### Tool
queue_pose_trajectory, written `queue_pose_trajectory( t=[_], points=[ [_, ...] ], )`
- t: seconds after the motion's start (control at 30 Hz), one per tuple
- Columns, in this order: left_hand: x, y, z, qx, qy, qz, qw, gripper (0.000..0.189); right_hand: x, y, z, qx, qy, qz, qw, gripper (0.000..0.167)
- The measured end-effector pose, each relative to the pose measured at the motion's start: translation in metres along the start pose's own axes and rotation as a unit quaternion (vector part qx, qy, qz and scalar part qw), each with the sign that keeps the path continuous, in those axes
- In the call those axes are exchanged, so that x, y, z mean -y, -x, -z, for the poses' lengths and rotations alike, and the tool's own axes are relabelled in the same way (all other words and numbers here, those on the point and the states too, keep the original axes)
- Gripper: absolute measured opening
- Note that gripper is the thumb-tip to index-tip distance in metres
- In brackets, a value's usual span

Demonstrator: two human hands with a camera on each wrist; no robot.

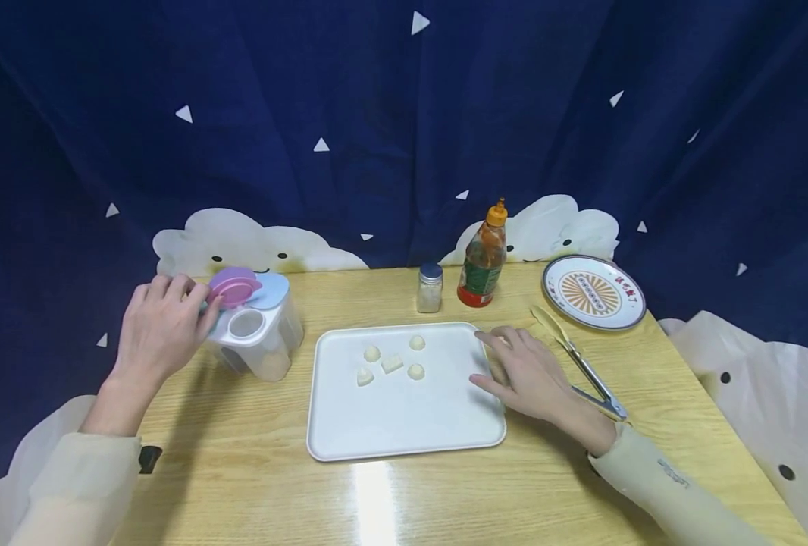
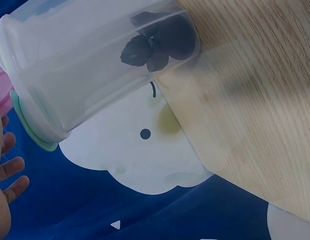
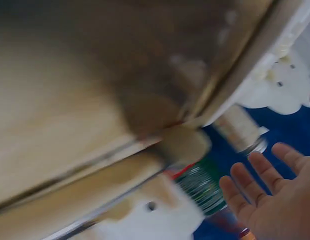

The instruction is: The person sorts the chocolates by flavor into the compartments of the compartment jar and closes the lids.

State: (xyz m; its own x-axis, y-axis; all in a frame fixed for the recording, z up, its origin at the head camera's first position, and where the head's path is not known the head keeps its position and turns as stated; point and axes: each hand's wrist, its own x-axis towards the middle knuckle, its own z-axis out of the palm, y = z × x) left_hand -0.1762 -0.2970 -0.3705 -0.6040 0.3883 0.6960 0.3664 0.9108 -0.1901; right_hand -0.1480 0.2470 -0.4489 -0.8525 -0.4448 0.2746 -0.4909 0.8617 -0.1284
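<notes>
My left hand (image 1: 158,326) is at the top of a clear storage container (image 1: 270,364) with coloured flip lids, its thumb and forefinger pinching the edge of the raised pink lid (image 1: 233,290). Beside that lid a round opening shows, with a purple and a blue lid behind it. In the left wrist view, dark pieces (image 2: 155,47) lie at the container's bottom, and a green lid (image 2: 32,122) sits at its rim. My right hand (image 1: 523,371), fingers spread and holding nothing, hovers over the right edge of a white tray (image 1: 404,425). Several small cream-coloured moulded pieces (image 1: 392,365) lie on the tray.
Behind the tray stand a small shaker jar (image 1: 430,290) with a dark lid and a sauce bottle (image 1: 482,265) with an orange cap. Tongs (image 1: 584,368) lie right of the right hand, near a patterned plate (image 1: 591,294). A dark blue curtain (image 1: 349,91) hangs behind the table.
</notes>
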Motion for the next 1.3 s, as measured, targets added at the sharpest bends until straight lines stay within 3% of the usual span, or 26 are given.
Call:
queue_pose_trajectory(
  t=[0.27,0.53,0.77,1.07,1.3],
  points=[
    [-0.003,0.001,0.004,0.037,0.003,0.019,0.9991,0.026,-0.05,0.053,0.005,-0.012,0.04,-0.075,0.9963,0.089],
    [-0.003,0.002,0.004,0.038,0.012,0.026,0.9989,0.024,-0.08,0.081,0.016,-0.024,0.069,-0.117,0.9904,0.092],
    [-0.002,0.001,0.004,0.033,0.01,0.019,0.9992,0.027,-0.093,0.089,0.016,-0.04,0.082,-0.122,0.9883,0.095],
    [-0.002,0.0,0.004,0.036,0.013,0.02,0.9991,0.027,-0.101,0.085,0.011,-0.002,0.098,-0.139,0.9854,0.097],
    [-0.003,0.001,0.005,0.037,0.018,0.025,0.9988,0.027,-0.102,0.077,0.008,0.035,0.08,-0.167,0.9821,0.096]
  ],
)
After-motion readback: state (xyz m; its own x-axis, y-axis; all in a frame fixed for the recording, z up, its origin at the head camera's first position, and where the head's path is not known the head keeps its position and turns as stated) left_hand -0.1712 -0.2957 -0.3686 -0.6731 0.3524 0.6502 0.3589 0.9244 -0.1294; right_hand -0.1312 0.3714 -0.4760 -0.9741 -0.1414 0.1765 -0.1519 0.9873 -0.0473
